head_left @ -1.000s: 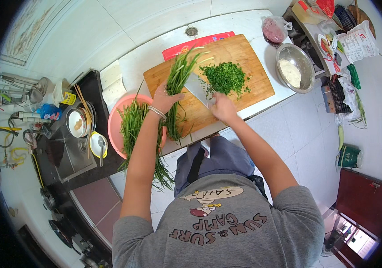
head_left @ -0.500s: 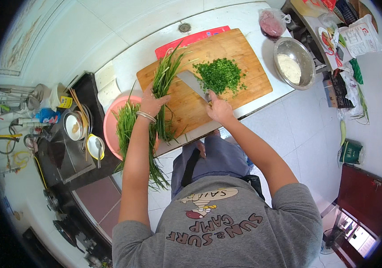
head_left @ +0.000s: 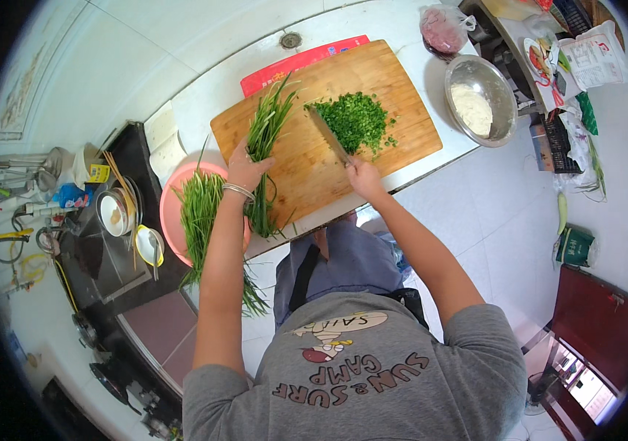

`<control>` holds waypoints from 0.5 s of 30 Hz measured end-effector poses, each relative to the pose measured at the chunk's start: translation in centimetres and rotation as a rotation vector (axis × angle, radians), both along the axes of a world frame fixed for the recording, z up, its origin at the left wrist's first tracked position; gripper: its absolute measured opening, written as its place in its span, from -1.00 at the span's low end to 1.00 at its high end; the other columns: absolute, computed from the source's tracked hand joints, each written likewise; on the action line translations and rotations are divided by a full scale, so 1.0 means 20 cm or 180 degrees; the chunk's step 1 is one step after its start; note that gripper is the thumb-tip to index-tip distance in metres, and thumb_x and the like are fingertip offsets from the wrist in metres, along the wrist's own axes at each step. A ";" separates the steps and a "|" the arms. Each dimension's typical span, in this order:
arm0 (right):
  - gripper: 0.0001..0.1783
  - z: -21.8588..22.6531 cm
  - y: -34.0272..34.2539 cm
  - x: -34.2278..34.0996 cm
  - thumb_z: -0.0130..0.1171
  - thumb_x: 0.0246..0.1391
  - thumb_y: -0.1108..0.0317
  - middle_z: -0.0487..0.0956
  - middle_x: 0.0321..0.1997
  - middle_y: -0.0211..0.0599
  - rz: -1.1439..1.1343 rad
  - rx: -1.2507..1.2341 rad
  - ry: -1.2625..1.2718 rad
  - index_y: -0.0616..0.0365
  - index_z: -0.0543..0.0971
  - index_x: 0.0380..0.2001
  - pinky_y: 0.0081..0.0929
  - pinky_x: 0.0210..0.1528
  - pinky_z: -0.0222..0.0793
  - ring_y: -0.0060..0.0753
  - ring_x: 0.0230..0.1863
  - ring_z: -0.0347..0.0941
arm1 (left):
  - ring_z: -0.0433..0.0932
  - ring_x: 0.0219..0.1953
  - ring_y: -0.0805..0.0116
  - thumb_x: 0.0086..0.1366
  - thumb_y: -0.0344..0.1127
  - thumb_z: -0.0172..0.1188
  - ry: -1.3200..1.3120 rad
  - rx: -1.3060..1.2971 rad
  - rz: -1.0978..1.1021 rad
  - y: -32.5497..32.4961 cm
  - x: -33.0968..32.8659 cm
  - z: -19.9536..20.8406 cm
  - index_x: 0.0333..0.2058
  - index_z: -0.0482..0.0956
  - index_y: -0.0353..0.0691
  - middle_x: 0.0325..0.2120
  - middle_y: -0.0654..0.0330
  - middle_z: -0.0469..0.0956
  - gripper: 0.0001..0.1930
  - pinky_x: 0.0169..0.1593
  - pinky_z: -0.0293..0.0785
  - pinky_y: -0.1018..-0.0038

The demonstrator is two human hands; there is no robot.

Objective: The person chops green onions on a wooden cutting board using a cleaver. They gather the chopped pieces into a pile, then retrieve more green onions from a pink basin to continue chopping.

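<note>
My left hand point(head_left: 249, 167) is closed around a bunch of long green Chinese chives point(head_left: 270, 121) on the left part of a wooden cutting board point(head_left: 402, 77). The bunch's lower ends trail past my wrist. By its handle, my right hand point(head_left: 364, 177) grips a kitchen knife point(head_left: 328, 135). Its blade stands nearly on edge against the left side of a heap of finely chopped chives point(head_left: 356, 123). More uncut chives point(head_left: 200, 213) lie in a pink basin point(head_left: 169, 220) beside my left forearm, some drooping over the rim.
A steel bowl of white flour or dough point(head_left: 506, 99) stands right of the board, near a bag of raw meat point(head_left: 442, 31). Under the board's far edge lies a red flat box point(head_left: 299, 62). Left, a dark counter holds bowls, chopsticks point(head_left: 124, 184) and a yellow-rimmed dish point(head_left: 149, 245).
The knife has swung rightward from bare board to the chopped heap, its blade turning from flat to nearly edge-on. My left hand keeps its hold on the chives. The whole view shifted slightly.
</note>
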State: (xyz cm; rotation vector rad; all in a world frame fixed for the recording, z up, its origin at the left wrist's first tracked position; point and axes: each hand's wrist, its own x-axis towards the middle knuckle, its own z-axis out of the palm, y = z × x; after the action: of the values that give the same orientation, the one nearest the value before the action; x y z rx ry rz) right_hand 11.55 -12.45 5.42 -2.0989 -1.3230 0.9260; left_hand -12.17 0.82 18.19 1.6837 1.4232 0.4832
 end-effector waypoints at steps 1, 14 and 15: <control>-0.69 0.03 0.02 0.01 -0.07 0.08 0.21 0.52 -0.48 0.17 -0.0032 0.0062 0.0042 0.19 0.52 -0.27 0.02 -0.29 0.39 0.23 -0.38 0.47 | 0.52 -0.14 0.25 -0.12 -0.38 0.37 -0.0007 0.0061 0.0031 0.01 -0.04 -0.05 0.02 0.36 -0.37 -0.17 0.03 0.55 -0.34 -0.02 0.39 0.41; -0.70 0.08 0.07 0.22 -0.10 0.11 0.20 0.51 -0.45 0.17 -0.0114 0.0074 -0.0084 0.18 0.51 -0.30 0.00 -0.26 0.38 0.22 -0.35 0.46 | 0.53 -0.17 0.21 -0.12 -0.33 0.37 0.0055 0.0099 -0.0150 0.03 0.07 -0.14 0.01 0.37 -0.35 -0.22 0.01 0.56 -0.35 -0.05 0.41 0.39; -0.70 0.07 0.07 0.24 -0.11 0.12 0.21 0.51 -0.45 0.17 -0.0137 0.0081 -0.0095 0.19 0.51 -0.30 -0.01 -0.26 0.38 0.22 -0.35 0.46 | 0.53 -0.17 0.21 -0.12 -0.33 0.36 0.0038 0.0027 -0.0135 0.03 0.08 -0.14 0.01 0.37 -0.36 -0.22 0.02 0.56 -0.35 -0.06 0.41 0.38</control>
State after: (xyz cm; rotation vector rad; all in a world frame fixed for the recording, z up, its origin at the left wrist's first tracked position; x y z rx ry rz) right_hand 16.35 -10.97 6.80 -2.1211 -1.2926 0.8585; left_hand -10.48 1.37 15.37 1.7226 1.3929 0.4570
